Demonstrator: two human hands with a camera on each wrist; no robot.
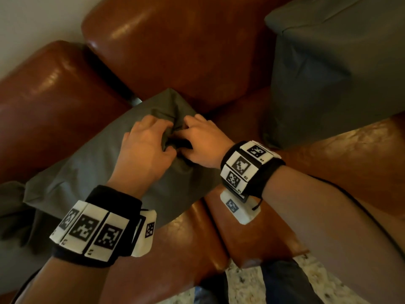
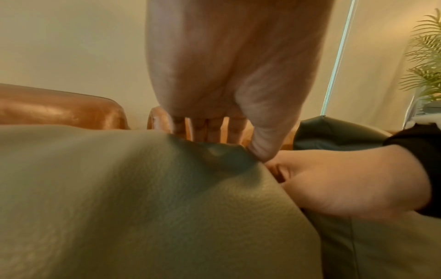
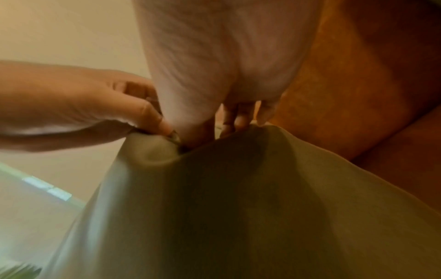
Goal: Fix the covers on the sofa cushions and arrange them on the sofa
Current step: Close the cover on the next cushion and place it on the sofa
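Observation:
A grey-green cushion cover (image 1: pixel 92 163) lies over a cushion on the brown leather sofa (image 1: pixel 175 51). Both hands meet at its far corner. My left hand (image 1: pixel 149 141) pinches a fold of the cover (image 2: pixel 167 188) between thumb and curled fingers. Right beside it, my right hand (image 1: pixel 201 141) grips the same bunched fabric (image 3: pixel 238 188), fingers tucked into the fold. What lies inside the fold is hidden by the fingers. A second grey-green cushion (image 1: pixel 328 62) stands upright against the sofa back at the right.
The sofa's armrest (image 1: pixel 50 95) rises to the left of the cushion. More grey fabric (image 1: pixel 13 211) hangs off the seat's left front. Speckled floor (image 1: pixel 241 281) shows below the seat edge. A potted plant (image 2: pixel 427 56) stands at the far right.

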